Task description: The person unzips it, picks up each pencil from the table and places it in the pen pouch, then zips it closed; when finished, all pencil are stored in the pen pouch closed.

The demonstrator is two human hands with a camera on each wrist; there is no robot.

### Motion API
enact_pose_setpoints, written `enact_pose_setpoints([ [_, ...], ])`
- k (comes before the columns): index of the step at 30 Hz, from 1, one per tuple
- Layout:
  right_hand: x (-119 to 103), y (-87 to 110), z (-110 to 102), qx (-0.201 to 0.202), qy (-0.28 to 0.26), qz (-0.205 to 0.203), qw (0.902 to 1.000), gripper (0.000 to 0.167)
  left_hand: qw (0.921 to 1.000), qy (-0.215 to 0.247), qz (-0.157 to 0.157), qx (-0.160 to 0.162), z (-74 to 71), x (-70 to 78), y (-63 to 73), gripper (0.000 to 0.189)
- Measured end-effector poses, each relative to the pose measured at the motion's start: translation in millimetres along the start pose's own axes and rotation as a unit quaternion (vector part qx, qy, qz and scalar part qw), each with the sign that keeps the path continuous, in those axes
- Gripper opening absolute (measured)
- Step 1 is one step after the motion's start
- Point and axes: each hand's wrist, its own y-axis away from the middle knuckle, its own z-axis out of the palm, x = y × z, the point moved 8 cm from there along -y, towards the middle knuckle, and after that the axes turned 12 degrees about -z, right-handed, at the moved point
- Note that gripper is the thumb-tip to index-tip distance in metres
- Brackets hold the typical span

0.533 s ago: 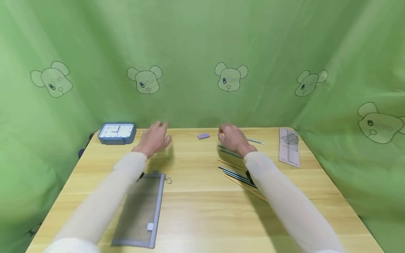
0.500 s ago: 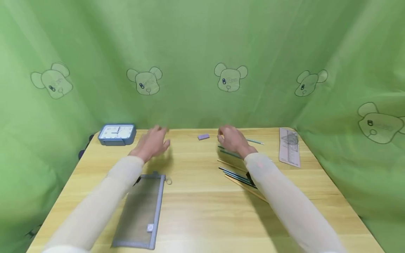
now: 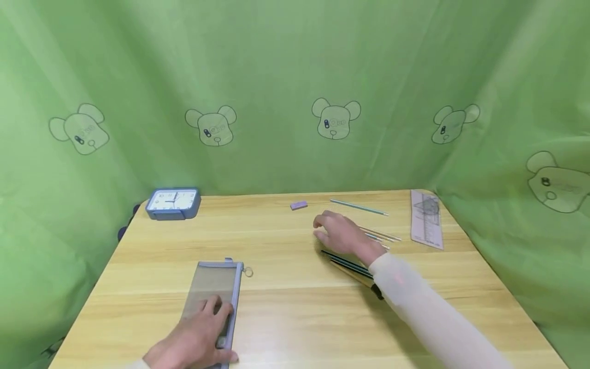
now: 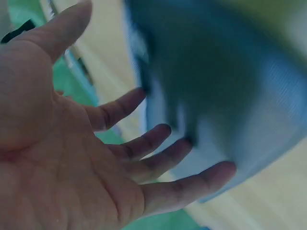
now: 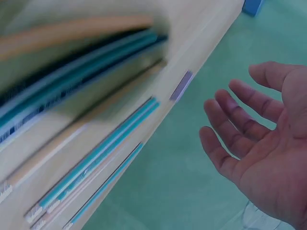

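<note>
A grey mesh zip pouch (image 3: 214, 279) with a pale blue edge lies at the front left of the table. Over its lower part is my left hand (image 3: 195, 330), fingers spread and slightly bent, thumb by the zip edge. In the left wrist view the fingertips are at the pouch (image 4: 216, 96); whether they touch it I cannot tell. My right hand (image 3: 341, 234) hovers over several pencils, its fingers loosely curled around nothing. Dark pencils (image 3: 348, 264) stick out below it, and pale-tipped ones (image 3: 382, 234) to its right. In the right wrist view the palm (image 5: 273, 139) is bare.
A teal pencil (image 3: 359, 207) lies farther back. A purple eraser (image 3: 298, 205) sits near the rear edge, a blue alarm clock (image 3: 172, 204) at the back left. Rulers in a clear sleeve (image 3: 426, 220) lie at the right. A green curtain (image 3: 276, 77) surrounds the table.
My left hand has come back from the table's rear to the pouch. The right hand has shifted slightly toward me, uncovering the teal pencil behind it.
</note>
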Motion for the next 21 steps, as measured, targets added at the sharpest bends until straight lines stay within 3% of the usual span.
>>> enact_pose_setpoints([
  [3, -16.3, 2.2, 4.8, 0.002, 0.004, -0.025, 0.9997, 0.027, 0.9991, -0.031, 0.013, 0.027, 10.1, 2.8, -3.4, 0.09],
  [10, -50.1, 8.2, 22.9, -0.016, 0.004, -0.05, 0.9986, 0.028, 0.9907, -0.05, 0.072, 0.104, 11.9, 13.7, -4.7, 0.057],
  [15, -73.9, 12.5, 43.5, -0.038, 0.013, -0.083, 0.9957, 0.028, 0.9711, -0.068, 0.115, 0.198, 5.4, 25.0, -5.0, 0.042],
  [21, -90.2, 14.3, 64.1, -0.056, 0.014, -0.093, 0.994, 0.034, 0.9551, -0.064, 0.108, 0.268, -4.7, 32.5, -13.8, 0.021],
])
